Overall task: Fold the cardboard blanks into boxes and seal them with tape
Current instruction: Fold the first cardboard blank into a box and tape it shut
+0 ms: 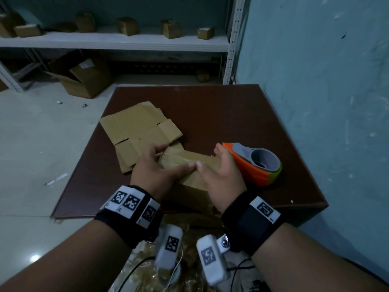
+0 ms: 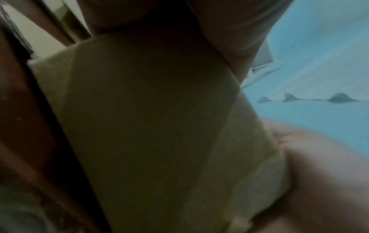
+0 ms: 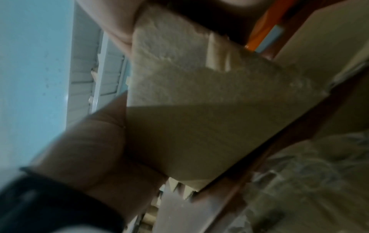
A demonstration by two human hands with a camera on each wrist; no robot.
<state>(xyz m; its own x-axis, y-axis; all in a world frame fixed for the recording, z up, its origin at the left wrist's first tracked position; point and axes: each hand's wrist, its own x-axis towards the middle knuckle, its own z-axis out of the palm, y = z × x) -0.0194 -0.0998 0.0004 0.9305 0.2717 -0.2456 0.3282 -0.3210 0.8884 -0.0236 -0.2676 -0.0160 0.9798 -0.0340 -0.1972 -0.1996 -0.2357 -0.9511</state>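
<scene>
A small brown cardboard box point(image 1: 183, 160) stands at the near edge of the dark table point(image 1: 231, 114). My left hand point(image 1: 151, 165) grips its left side, and my right hand point(image 1: 221, 171) grips its right side. Both thumbs lie on the top flaps and meet near the middle. In the left wrist view the box point(image 2: 149, 126) fills the frame, blurred. The right wrist view shows the box point(image 3: 199, 118) between my right fingers point(image 3: 111, 20) and my left hand point(image 3: 79, 149). An orange and grey tape dispenser point(image 1: 256, 165) rests just right of my right hand. Flat cardboard blanks point(image 1: 139, 127) lie behind the box.
A blue wall point(image 1: 315, 81) borders the table on the right. A white shelf point(image 1: 115, 42) at the back carries several folded boxes. A large open carton point(image 1: 84, 76) sits on the floor under it. Crumpled plastic wrap point(image 1: 189, 239) lies below my wrists.
</scene>
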